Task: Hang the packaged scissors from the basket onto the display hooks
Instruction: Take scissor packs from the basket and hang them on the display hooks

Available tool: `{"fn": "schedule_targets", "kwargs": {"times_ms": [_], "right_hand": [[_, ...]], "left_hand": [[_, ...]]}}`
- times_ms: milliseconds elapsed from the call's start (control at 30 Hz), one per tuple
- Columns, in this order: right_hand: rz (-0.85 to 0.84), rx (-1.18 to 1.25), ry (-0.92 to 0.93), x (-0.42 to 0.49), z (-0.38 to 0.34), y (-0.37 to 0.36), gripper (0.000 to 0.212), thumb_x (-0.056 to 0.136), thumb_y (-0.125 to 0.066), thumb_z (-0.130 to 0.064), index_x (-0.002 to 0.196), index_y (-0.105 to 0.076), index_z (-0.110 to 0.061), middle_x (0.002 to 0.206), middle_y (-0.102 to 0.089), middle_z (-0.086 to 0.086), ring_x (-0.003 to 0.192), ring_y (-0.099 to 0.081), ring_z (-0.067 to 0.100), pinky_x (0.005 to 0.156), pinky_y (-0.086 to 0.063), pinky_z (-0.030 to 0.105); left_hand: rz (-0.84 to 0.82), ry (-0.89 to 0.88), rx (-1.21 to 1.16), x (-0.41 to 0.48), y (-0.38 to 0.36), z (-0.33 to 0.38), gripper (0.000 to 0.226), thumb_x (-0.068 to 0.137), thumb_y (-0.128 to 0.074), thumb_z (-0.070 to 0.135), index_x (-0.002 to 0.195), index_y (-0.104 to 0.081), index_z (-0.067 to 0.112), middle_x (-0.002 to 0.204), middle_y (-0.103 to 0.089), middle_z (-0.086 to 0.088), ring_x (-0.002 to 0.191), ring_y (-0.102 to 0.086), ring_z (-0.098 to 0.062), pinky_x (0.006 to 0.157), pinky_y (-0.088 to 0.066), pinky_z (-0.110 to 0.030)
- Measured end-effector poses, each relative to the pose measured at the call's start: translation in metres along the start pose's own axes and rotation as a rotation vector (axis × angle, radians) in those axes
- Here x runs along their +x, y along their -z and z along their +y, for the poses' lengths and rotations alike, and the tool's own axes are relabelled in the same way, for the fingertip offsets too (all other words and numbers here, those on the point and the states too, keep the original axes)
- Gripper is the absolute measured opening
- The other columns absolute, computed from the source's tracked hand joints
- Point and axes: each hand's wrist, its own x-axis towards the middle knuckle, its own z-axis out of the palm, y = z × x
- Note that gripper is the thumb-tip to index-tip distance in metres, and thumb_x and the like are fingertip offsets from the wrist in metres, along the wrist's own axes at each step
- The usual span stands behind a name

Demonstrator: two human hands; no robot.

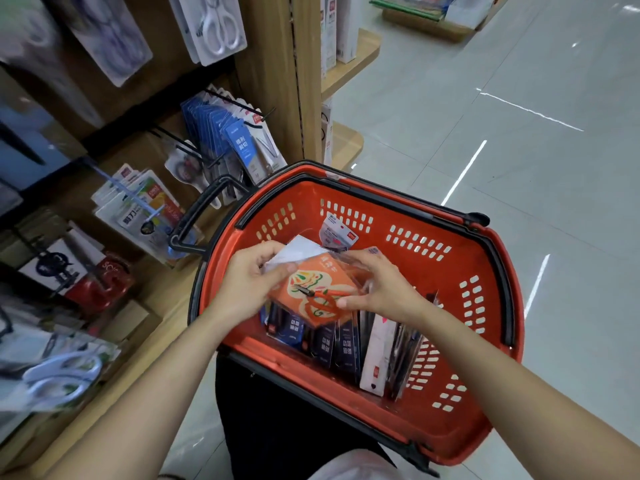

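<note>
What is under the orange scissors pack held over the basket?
Beneath the orange pack, dark blue packs stand on edge, a white pack beside them. The pack, the left hand and the right hand hide their upper parts and the basket floor there.

The orange scissors pack (313,289), a clear-fronted card with small orange-handled scissors lying across it, is held tilted just above the red basket (485,258) by the left hand (249,277) and right hand (379,282). Below it, dark packs (343,344) and a white pack (375,355) stand on edge inside. Black display hooks (242,105) jut out to the basket's left, carrying blue packs (239,147).
</note>
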Motion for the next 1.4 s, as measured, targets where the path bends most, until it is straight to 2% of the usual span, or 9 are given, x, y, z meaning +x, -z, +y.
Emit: {"fn": "schedule_targets", "kwargs": {"times_ms": [133, 300, 467, 633, 733, 1000, 1100, 1267, 1400], "right_hand": [[-0.077, 0.19, 0.106, 0.014, -0.027, -0.006, 0.062, 0.068, -0.089, -0.059, 0.111, -0.069, -0.019, 0.111, -0.076, 0.002, 0.105, -0.074, 0.021, 0.086, -0.06, 0.056], [-0.137, 0.366, 0.182, 0.024, -0.08, -0.01, 0.038, 0.082, -0.087, -0.027, 0.111, -0.071, -0.007, 0.108, -0.079, 0.008, 0.101, -0.076, 0.029, 0.086, -0.06, 0.059], [-0.017, 0.475, 0.431, 0.034, -0.161, 0.004, 0.034, 0.081, -0.085, -0.027, 0.112, -0.07, -0.023, 0.104, -0.078, -0.009, 0.098, -0.074, 0.012, 0.088, -0.06, 0.032], [0.038, 0.525, 0.571, 0.045, -0.236, 0.018, 0.021, 0.081, -0.086, -0.02, 0.1, -0.075, -0.02, 0.089, -0.072, -0.009, 0.085, -0.068, 0.008, 0.079, -0.059, 0.034], [0.021, 0.529, 0.62, 0.048, -0.271, 0.019, 0.007, 0.085, -0.083, -0.016, 0.084, -0.078, -0.02, 0.08, -0.075, -0.002, 0.076, -0.069, 0.008, 0.073, -0.055, 0.031], [0.005, 0.671, 0.623, 0.055, -0.331, 0.025, 0.025, 0.095, -0.07, -0.016, 0.073, -0.078, -0.025, 0.075, -0.073, 0.005, 0.073, -0.069, 0.02, 0.069, -0.056, 0.041], [-0.04, 0.692, 0.61, 0.061, -0.354, 0.032, 0.015, 0.097, -0.069, -0.017, 0.089, -0.079, -0.009, 0.084, -0.076, 0.019, 0.077, -0.071, 0.028, 0.073, -0.059, 0.046], [-0.111, 0.763, 0.672, 0.065, -0.397, 0.052, 0.017, 0.099, -0.063, -0.013, 0.098, -0.076, -0.002, 0.08, -0.076, 0.012, 0.07, -0.072, 0.019, 0.06, -0.057, 0.027], [0.015, 0.779, 0.759, 0.074, -0.431, 0.086, 0.014, 0.098, -0.064, -0.012, 0.091, -0.074, -0.005, 0.077, -0.072, 0.01, 0.068, -0.07, 0.018, 0.062, -0.059, 0.029]], "left_hand": [[0.141, -0.053, 0.013, -0.003, 0.02, 0.02, 0.012, 0.092, -0.075, 0.007, 0.081, -0.07, 0.006, 0.071, -0.071, -0.004, 0.067, -0.062, -0.008, 0.059, -0.045, -0.026], [0.417, -0.037, 0.018, -0.014, 0.045, 0.05, 0.029, 0.086, -0.084, 0.018, 0.063, -0.066, 0.016, 0.052, -0.062, 0.01, 0.048, -0.054, 0.001, 0.047, -0.037, -0.016], [0.45, -0.089, 0.034, -0.028, 0.077, 0.09, 0.03, 0.08, -0.088, 0.029, 0.075, -0.074, 0.002, 0.072, -0.074, -0.017, 0.068, -0.072, -0.039, 0.054, -0.053, -0.05], [0.377, -0.147, 0.113, -0.041, 0.112, 0.136, 0.027, 0.073, -0.086, 0.033, 0.077, -0.078, 0.008, 0.069, -0.075, 0.0, 0.06, -0.067, -0.007, 0.054, -0.049, -0.025], [0.406, -0.202, 0.166, -0.05, 0.134, 0.154, 0.023, 0.073, -0.089, 0.032, 0.08, -0.079, 0.012, 0.073, -0.077, -0.002, 0.065, -0.07, -0.014, 0.057, -0.048, -0.031], [0.323, -0.205, 0.122, -0.081, 0.192, 0.196, 0.016, 0.086, -0.076, 0.022, 0.097, -0.08, 0.01, 0.091, -0.081, -0.003, 0.085, -0.077, -0.017, 0.074, -0.057, -0.022], [0.326, -0.202, 0.184, -0.085, 0.214, 0.216, 0.009, 0.083, -0.083, 0.011, 0.092, -0.081, 0.009, 0.093, -0.081, -0.004, 0.091, -0.077, -0.019, 0.084, -0.058, -0.026], [0.44, -0.24, 0.26, -0.092, 0.24, 0.261, 0.012, 0.075, -0.088, 0.019, 0.082, -0.083, 0.011, 0.083, -0.08, -0.004, 0.08, -0.074, -0.014, 0.076, -0.055, -0.021], [0.575, -0.335, 0.332, -0.098, 0.264, 0.306, 0.013, 0.083, -0.082, 0.024, 0.092, -0.084, 0.015, 0.087, -0.08, 0.001, 0.088, -0.076, -0.016, 0.081, -0.058, -0.031]]}}
